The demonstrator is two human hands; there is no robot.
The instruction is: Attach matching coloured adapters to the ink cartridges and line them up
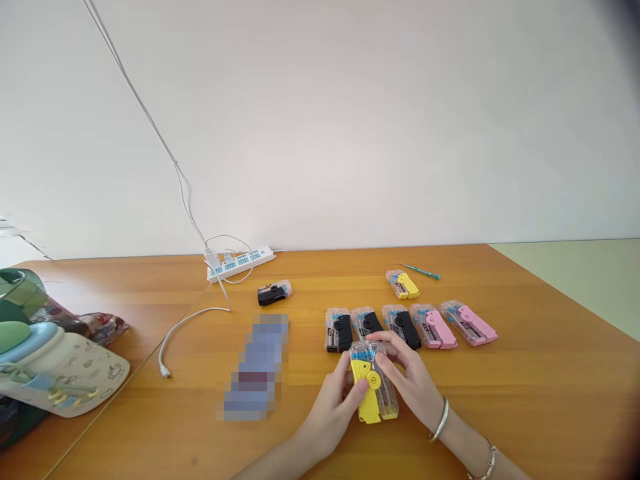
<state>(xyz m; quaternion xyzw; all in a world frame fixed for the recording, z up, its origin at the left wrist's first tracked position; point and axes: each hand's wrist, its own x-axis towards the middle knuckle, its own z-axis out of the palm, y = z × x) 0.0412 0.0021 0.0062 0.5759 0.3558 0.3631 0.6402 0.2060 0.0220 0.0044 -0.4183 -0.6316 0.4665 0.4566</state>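
Note:
Both hands hold a yellow and clear plastic folding gadget (371,408) with a round yellow knob, low over the table. My left hand (329,407) is closed on its left side, the thumb lying by the knob. At the gadget's clear top end, the fingers of my right hand (411,372) press from the right. Just beyond stands a row of similar gadgets: black ones (343,332) on the left, pink ones (436,328) on the right. My fingers partly cover the black ones nearest to them. Another yellow gadget (407,285) lies behind the row.
A thin teal screwdriver (423,271) lies at the back right. Left of the row are one black gadget (273,293), a blurred-out flat item (257,373), a power strip (245,261) and a loose white cable (173,330). A cream bottle-like container (90,377) occupies the left edge.

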